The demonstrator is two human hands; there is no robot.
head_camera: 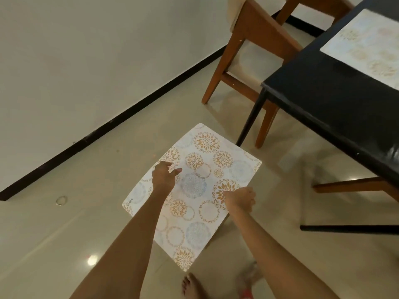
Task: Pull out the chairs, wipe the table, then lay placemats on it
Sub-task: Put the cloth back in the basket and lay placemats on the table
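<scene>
Tiled floor [64, 234] | chair [244, 52] beside table [319, 98] | left hand [164, 176] spread, right hand [239, 199] pinching placemat [194, 190]

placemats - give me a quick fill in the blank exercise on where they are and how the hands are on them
1. One patterned placemat already lies on the ____ table.
2. The second placemat is held above the ____.
3. The right hand pinches this placemat at its edge, while the left hand rests on it with fingers ____.
4. The wooden chair stands ____ from the table.

Missing words: black; floor; spread; pulled out
</scene>
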